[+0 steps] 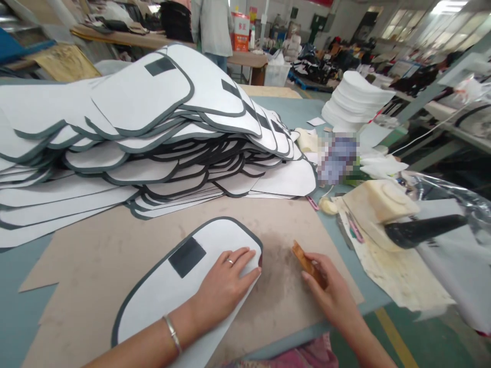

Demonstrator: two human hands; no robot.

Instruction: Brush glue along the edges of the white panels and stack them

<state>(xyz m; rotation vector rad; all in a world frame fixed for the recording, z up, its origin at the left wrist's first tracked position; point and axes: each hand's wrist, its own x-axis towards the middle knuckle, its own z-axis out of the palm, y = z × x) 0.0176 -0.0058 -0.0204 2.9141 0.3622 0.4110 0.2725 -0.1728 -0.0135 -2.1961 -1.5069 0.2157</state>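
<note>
A white panel [154,300] with a dark grey border and a dark rectangular patch [187,257] lies flat before me. My left hand [226,280] rests on its right end, fingers stretched out over the surface and the thumb along the edge. To the right, apart from the panel, my right hand [326,286] is closed around a short brown wooden-looking tool [308,262]. The tool points up and left, its lower part hidden in the fingers. Brown card [92,286] with dark smudges lies beneath the panel.
Behind the card, a tall slumping pile of similar bordered panels [149,107] spreads across the left. At right are a yellowed container [383,202], a black cone-shaped object [425,230] and a stained sheet [406,286]. White stacked pieces [355,99] stand farther back; a person [213,28] stands beyond.
</note>
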